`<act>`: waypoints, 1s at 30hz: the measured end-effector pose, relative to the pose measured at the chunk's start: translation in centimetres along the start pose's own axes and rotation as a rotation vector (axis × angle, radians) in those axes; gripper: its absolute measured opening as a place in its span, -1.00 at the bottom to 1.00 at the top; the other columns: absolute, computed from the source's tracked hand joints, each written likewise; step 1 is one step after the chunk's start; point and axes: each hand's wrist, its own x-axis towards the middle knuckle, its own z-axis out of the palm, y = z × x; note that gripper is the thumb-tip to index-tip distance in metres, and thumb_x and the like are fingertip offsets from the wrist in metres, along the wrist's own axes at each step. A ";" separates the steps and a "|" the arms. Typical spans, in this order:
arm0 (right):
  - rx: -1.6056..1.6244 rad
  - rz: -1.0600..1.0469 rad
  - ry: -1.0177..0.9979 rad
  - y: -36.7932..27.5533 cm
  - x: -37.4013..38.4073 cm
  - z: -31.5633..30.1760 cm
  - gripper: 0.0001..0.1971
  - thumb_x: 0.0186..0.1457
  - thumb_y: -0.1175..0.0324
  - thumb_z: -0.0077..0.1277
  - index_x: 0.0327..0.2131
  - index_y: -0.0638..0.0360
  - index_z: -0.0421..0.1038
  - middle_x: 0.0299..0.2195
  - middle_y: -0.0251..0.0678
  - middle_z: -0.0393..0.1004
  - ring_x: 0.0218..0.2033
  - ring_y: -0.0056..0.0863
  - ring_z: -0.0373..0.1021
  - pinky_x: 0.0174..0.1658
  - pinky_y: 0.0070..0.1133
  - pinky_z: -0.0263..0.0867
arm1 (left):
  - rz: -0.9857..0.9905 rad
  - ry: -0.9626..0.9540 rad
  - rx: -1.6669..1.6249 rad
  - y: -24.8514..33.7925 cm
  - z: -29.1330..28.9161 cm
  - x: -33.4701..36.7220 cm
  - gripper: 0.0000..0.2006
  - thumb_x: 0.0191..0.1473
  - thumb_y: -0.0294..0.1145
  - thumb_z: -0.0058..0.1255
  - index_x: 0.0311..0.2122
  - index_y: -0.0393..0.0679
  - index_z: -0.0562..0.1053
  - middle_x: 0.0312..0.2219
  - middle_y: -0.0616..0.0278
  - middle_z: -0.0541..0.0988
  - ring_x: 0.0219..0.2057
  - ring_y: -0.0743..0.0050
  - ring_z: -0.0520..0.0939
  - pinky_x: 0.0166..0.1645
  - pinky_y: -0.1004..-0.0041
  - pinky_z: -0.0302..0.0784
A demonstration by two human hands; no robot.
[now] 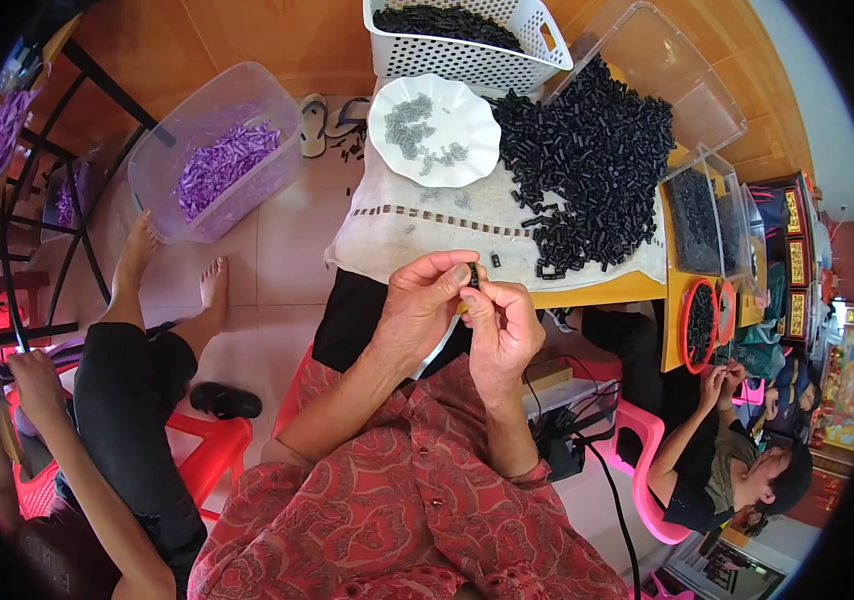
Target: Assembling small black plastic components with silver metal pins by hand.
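Held in front of my chest, my left hand (421, 300) and my right hand (504, 335) meet with fingertips pinched around one small black cylindrical piece (473, 276). Fingers cover much of it, so its details are hard to make out. Just beyond my right fingertips, a loose black piece (495, 260) lies on the white cloth (417, 245). Farther off, a white scalloped plate (477, 125) carries many tiny translucent grey parts (410, 125). To its right a big heap of short black cylinders (592, 160) spreads over the cloth.
A white perforated basket (447, 52) of black pieces stands behind the plate. Clear plastic boxes (699, 220) and a red round basket (698, 325) line the right side. On the floor at left sits a translucent tub (272, 175) with purple pieces. Two other people work at either side.
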 end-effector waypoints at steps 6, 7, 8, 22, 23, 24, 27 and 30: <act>-0.109 -0.180 0.043 0.6 0.4 -0.2 -0.81 -0.07 0.53 0.24 -0.38 0.27 0.42 -0.49 -0.23 0.48 -0.55 -0.52 0.43 -0.51 -0.65 0.34 | 0.000 -0.008 -0.021 -0.1 0.2 0.0 -0.80 0.13 -0.52 0.00 -0.13 -0.30 0.49 -0.31 0.12 0.58 -0.23 0.40 0.57 -0.05 0.46 0.48; -0.155 -0.250 0.058 0.5 0.6 -0.2 -0.79 -0.10 0.53 0.26 -0.38 0.26 0.42 -0.50 -0.23 0.48 -0.55 -0.50 0.44 -0.51 -0.65 0.33 | 0.002 -0.006 -0.019 -0.1 0.2 0.1 -0.80 0.12 -0.52 0.00 -0.13 -0.30 0.49 -0.31 0.12 0.58 -0.23 0.40 0.57 -0.05 0.46 0.48; -0.155 -0.250 0.059 0.4 0.7 -0.3 -0.79 -0.10 0.53 0.26 -0.38 0.26 0.42 -0.50 -0.23 0.48 -0.55 -0.50 0.44 -0.51 -0.65 0.33 | 0.001 -0.006 -0.019 -0.1 0.1 0.1 -0.80 0.12 -0.52 0.00 -0.13 -0.30 0.49 -0.31 0.12 0.58 -0.23 0.40 0.57 -0.05 0.46 0.48; -0.262 -0.354 0.038 -0.4 1.8 -1.4 -0.71 -0.21 0.49 0.34 -0.39 0.23 0.42 -0.48 -0.26 0.45 -0.58 -0.45 0.40 -0.59 -0.64 0.31 | -0.125 -0.027 -0.122 -0.3 -0.6 0.3 -0.77 0.13 -0.49 0.00 -0.11 -0.29 0.47 -0.28 0.14 0.58 -0.19 0.39 0.57 -0.04 0.43 0.49; -0.261 -0.354 0.037 -0.4 1.8 -1.3 -0.71 -0.21 0.49 0.34 -0.39 0.23 0.42 -0.48 -0.26 0.45 -0.58 -0.45 0.40 -0.59 -0.64 0.31 | -0.125 -0.027 -0.121 -0.3 -0.6 0.3 -0.77 0.13 -0.49 0.00 -0.11 -0.29 0.47 -0.28 0.14 0.58 -0.19 0.39 0.57 -0.04 0.43 0.49; -0.260 -0.366 0.049 -0.5 1.9 -1.3 -0.69 -0.22 0.50 0.33 -0.35 0.24 0.43 -0.44 -0.25 0.46 -0.52 -0.43 0.41 -0.54 -0.62 0.33 | -0.132 -0.034 -0.128 -0.3 -0.7 0.3 -0.77 0.12 -0.49 0.01 -0.11 -0.29 0.47 -0.27 0.13 0.58 -0.19 0.39 0.57 -0.04 0.42 0.49; -0.284 -0.429 0.026 -0.5 2.7 -1.6 -0.62 -0.24 0.52 0.32 -0.26 0.26 0.44 -0.37 -0.23 0.48 -0.40 -0.40 0.42 -0.43 -0.58 0.36 | -0.144 -0.013 -0.111 -0.2 -0.5 0.2 -0.77 0.13 -0.50 0.00 -0.09 -0.28 0.47 -0.28 0.15 0.58 -0.20 0.41 0.57 -0.06 0.41 0.49; -0.274 -0.436 -0.042 -0.7 2.9 -1.7 -0.56 -0.27 0.54 0.31 -0.20 0.27 0.45 -0.31 -0.23 0.50 -0.32 -0.36 0.41 -0.33 -0.53 0.37 | -0.134 -0.005 -0.106 -0.1 -0.1 0.2 -0.74 0.13 -0.52 0.00 -0.05 -0.27 0.45 -0.29 0.18 0.57 -0.22 0.45 0.56 -0.09 0.44 0.49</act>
